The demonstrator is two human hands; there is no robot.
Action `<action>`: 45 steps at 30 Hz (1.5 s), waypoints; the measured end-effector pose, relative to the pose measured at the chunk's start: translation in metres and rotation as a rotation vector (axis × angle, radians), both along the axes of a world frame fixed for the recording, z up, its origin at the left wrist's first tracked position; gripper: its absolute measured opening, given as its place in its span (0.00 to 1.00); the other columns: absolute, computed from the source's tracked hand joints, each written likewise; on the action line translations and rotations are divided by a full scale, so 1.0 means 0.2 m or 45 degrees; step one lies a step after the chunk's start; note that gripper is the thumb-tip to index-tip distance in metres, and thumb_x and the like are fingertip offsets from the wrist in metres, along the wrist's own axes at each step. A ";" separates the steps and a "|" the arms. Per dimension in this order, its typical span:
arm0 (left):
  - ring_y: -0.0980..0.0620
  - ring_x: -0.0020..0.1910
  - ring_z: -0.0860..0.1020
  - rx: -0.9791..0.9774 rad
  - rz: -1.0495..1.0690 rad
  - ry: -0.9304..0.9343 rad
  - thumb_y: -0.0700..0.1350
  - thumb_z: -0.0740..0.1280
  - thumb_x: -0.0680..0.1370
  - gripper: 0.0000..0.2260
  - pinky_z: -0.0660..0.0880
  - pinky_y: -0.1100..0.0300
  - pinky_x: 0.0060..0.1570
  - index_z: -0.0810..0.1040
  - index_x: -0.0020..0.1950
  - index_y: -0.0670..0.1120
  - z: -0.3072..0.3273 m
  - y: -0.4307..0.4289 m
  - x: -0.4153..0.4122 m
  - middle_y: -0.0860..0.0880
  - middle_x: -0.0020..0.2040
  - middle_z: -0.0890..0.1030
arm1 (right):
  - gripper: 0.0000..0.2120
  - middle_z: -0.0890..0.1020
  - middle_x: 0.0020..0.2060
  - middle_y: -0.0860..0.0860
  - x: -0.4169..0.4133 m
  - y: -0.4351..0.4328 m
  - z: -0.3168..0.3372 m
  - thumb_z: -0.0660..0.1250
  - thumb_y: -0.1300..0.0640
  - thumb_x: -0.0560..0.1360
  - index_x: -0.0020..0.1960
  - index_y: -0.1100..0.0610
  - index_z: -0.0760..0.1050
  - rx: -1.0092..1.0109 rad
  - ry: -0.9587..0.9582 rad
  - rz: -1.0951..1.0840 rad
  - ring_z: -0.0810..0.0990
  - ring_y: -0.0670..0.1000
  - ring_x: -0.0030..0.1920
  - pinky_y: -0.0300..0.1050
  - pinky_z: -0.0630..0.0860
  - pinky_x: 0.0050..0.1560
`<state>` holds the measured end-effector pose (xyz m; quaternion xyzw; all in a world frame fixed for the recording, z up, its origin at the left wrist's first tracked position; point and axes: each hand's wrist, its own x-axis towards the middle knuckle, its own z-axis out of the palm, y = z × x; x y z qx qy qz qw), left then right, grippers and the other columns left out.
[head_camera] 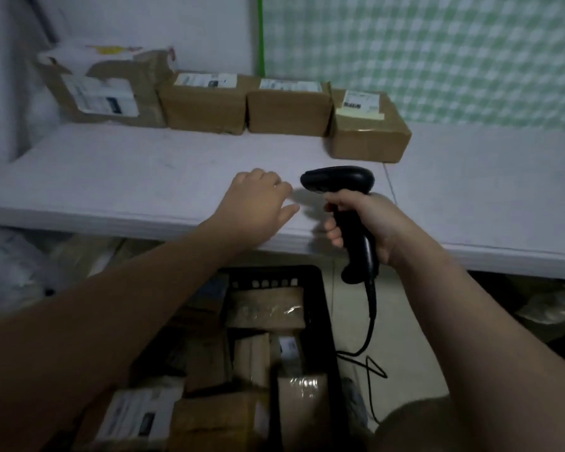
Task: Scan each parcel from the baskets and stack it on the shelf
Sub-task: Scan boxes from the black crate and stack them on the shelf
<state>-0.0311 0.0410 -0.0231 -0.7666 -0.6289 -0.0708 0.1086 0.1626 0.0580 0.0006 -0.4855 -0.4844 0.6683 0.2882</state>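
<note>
Parcels (pixel 265 308) in brown card and tape lie packed close in a black basket (pixel 325 327) at 6 o'clock, nearest the camera, below the front edge of the shelf. A labelled parcel (pixel 137 415) lies at 7 o'clock; whether it sits in the same basket I cannot tell. A strip of pale floor (pixel 405 321) runs at 5 o'clock beside the basket's right wall, and the black cable (pixel 371 321) loops down across it.

Just right of centre, the right hand (pixel 374 220) grips the scanner (pixel 361 249), fingers wrapped round its handle, its head pointing toward 9 o'clock above the shelf's front edge. The left hand (pixel 258 200) is palm down just beside it at centre, fingers loosely bent and holding nothing; whether it touches the board I cannot tell.

The white shelf (pixel 128 177) spans 9 to 3 o'clock, with a wide open band between its front edge and the back. Along the back wall, from 11 to 1 o'clock, stand a torn large parcel (pixel 111 93), a second parcel (pixel 203 106) and a third parcel (pixel 287 107) close side by side, then a rightmost parcel (pixel 369 132) set forward and turned a little. Right of it, open board runs on to 3 o'clock beneath a green checked panel (pixel 437 53).
</note>
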 end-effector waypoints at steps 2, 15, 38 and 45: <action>0.40 0.56 0.75 -0.040 0.009 -0.030 0.60 0.50 0.77 0.27 0.68 0.48 0.54 0.78 0.60 0.43 -0.06 -0.21 -0.07 0.42 0.57 0.79 | 0.10 0.79 0.30 0.58 -0.09 -0.16 -0.05 0.68 0.56 0.77 0.46 0.64 0.76 0.049 -0.143 0.171 0.78 0.52 0.27 0.42 0.76 0.28; 0.43 0.61 0.72 -0.447 0.263 -0.443 0.54 0.63 0.79 0.18 0.70 0.47 0.60 0.74 0.64 0.45 -0.55 -0.95 -0.36 0.44 0.61 0.74 | 0.06 0.78 0.29 0.58 -0.25 -0.58 -0.43 0.70 0.60 0.75 0.42 0.61 0.75 0.158 -0.553 0.326 0.77 0.52 0.23 0.43 0.75 0.25; 0.43 0.68 0.63 -0.891 0.005 -0.176 0.60 0.72 0.69 0.47 0.65 0.50 0.63 0.48 0.78 0.50 -0.95 -1.04 -0.05 0.43 0.73 0.61 | 0.12 0.78 0.32 0.57 -0.32 -0.59 -0.61 0.70 0.59 0.75 0.54 0.66 0.76 0.176 -0.695 0.620 0.77 0.53 0.29 0.55 0.80 0.44; 0.45 0.63 0.72 -0.790 0.237 -0.750 0.61 0.72 0.61 0.42 0.70 0.45 0.63 0.62 0.72 0.51 -0.67 -0.91 -0.24 0.47 0.65 0.71 | 0.07 0.78 0.29 0.57 -0.42 -0.59 -0.44 0.70 0.60 0.75 0.48 0.65 0.77 0.318 -0.573 0.556 0.76 0.52 0.25 0.45 0.75 0.30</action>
